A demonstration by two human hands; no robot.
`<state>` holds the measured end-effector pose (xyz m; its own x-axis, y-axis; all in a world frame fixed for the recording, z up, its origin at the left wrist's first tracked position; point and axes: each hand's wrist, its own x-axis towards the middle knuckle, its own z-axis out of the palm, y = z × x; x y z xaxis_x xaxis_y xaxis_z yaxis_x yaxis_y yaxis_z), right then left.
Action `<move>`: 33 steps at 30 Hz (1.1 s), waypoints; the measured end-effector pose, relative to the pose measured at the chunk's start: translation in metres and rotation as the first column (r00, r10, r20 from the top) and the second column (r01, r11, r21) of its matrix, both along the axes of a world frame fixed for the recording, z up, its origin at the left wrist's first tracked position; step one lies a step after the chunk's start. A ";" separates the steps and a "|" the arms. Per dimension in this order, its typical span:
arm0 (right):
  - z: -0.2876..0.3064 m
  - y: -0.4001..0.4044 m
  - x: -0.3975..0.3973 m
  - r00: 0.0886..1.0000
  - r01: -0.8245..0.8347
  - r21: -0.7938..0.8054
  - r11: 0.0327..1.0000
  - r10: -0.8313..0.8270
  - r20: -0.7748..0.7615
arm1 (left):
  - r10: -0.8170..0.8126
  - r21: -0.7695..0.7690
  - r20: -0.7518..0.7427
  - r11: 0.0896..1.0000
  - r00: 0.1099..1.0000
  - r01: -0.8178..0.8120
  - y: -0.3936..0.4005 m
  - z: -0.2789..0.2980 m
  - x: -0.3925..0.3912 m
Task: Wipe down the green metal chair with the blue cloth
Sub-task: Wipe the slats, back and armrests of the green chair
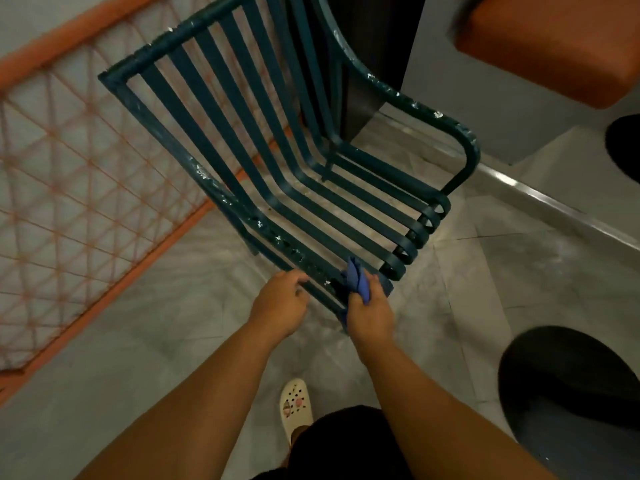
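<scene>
The green metal chair (277,157) stands on the tiled floor in front of me, its slatted back to the upper left and its seat slats curling down at the front right. Its paint is chipped along both armrests. My left hand (280,303) grips the near armrest bar close to its front end. My right hand (369,311) is shut on the bunched blue cloth (356,278), which is pressed against the front end of that same armrest, just right of my left hand.
An orange railing with mesh (86,174) runs along the left behind the chair. An orange cushioned seat (554,46) is at the upper right, and a dark round object (571,393) lies at the lower right. My foot in a white clog (296,407) stands below the chair.
</scene>
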<state>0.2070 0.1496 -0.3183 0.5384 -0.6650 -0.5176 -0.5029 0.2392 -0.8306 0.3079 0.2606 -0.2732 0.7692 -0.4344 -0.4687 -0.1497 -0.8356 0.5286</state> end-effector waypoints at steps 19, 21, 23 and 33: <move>-0.066 0.034 -0.001 0.983 -0.182 -0.455 0.872 0.172 -0.063 | 0.408 -0.137 -0.361 0.866 0.838 -0.481 -0.021 -0.059 0.008; -0.061 0.034 0.010 0.991 -0.116 -0.382 0.917 0.084 -0.099 | 0.427 -0.136 -0.366 0.854 0.827 -0.502 -0.022 -0.058 0.007; -0.060 0.042 0.012 0.977 -0.213 -0.522 0.826 0.173 -0.125 | 0.446 -0.156 -0.378 0.834 0.812 -0.530 -0.023 -0.059 0.007; -0.074 0.043 0.006 0.988 -0.150 -0.570 0.808 0.137 -0.067 | 0.492 -0.151 -0.391 0.799 0.778 -0.581 -0.030 -0.057 0.002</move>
